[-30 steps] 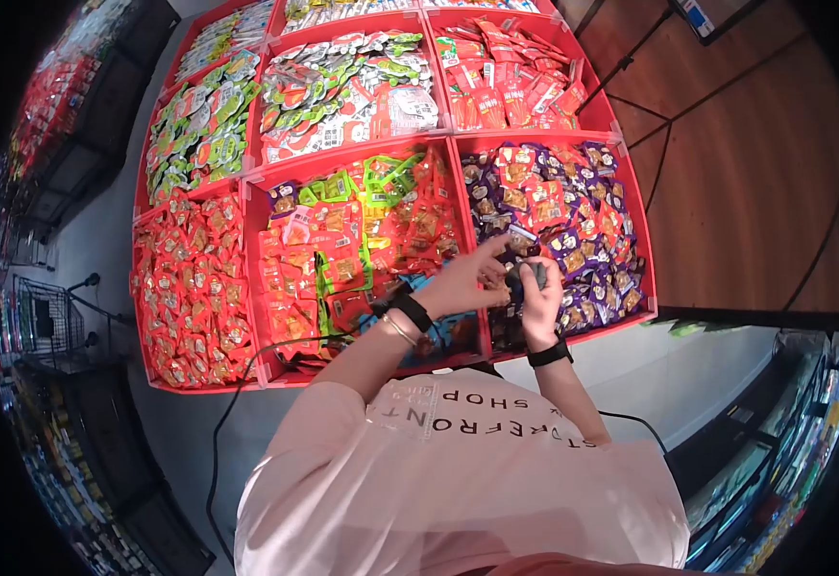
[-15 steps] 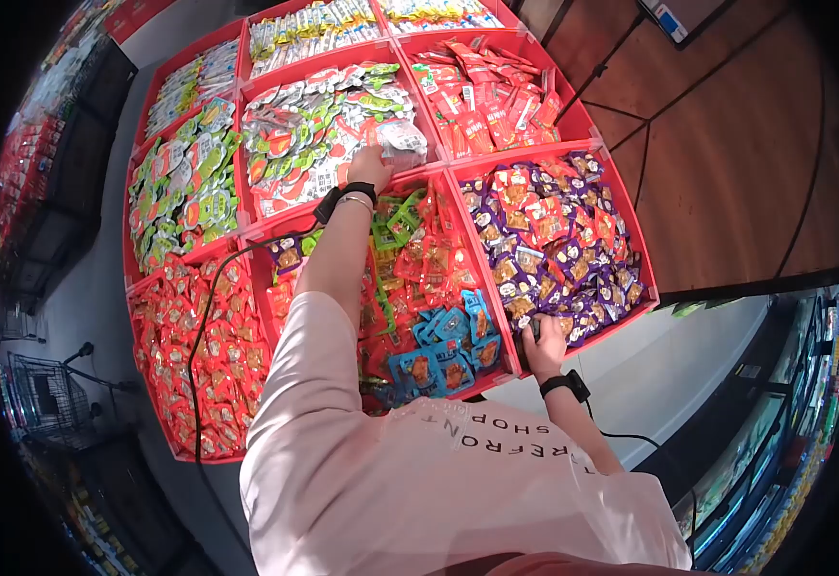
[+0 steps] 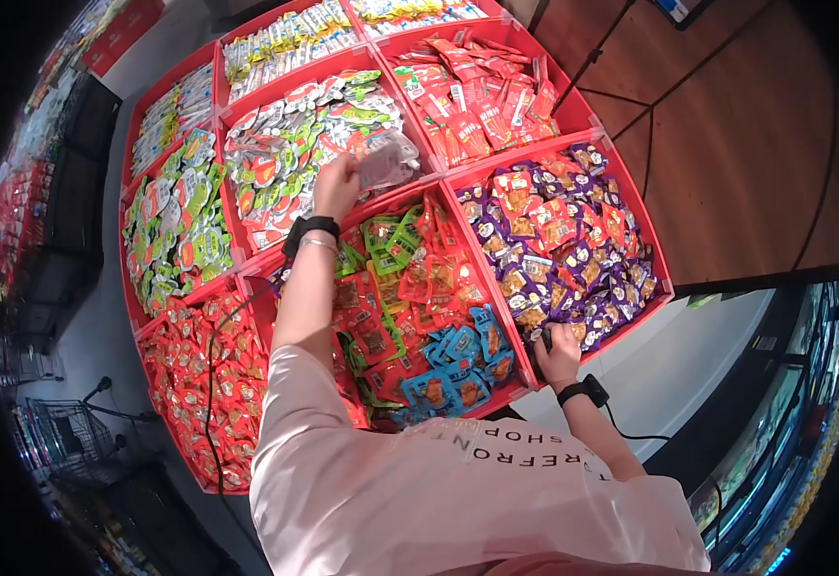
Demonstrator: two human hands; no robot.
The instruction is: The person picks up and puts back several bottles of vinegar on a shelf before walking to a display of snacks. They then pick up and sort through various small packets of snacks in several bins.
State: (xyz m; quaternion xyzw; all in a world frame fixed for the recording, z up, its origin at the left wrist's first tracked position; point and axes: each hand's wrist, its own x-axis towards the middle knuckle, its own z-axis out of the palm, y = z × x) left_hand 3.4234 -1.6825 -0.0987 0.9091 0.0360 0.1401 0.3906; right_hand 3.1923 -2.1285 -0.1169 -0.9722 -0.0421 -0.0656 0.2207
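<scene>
My left hand (image 3: 338, 184) is closed on the near edge of a shiny, see-through snack packet (image 3: 389, 165), above the compartment of white-and-green packets (image 3: 290, 158). A black band and a bracelet circle that wrist. My right hand (image 3: 560, 355) rests at the front corner of the compartment of purple snack packets (image 3: 575, 254), fingers curled beside a small dark object (image 3: 547, 338). What this hand grips I cannot tell. Between my arms lie blue packets (image 3: 453, 370) and red packets (image 3: 429, 278) in the front middle compartment.
A red divided display bin (image 3: 666, 286) holds all the snacks, with red packets (image 3: 203, 384) at front left and red sticks (image 3: 482, 106) at back right. A black cable (image 3: 210, 403) hangs across the left front. A shopping cart (image 3: 73, 427) stands at left, lit shelves (image 3: 775, 470) at right.
My left hand has drawn back slightly toward me and left in the view, with the packet now tilted from its fingers. My right hand stays at the bin corner; the whole view has shifted somewhat.
</scene>
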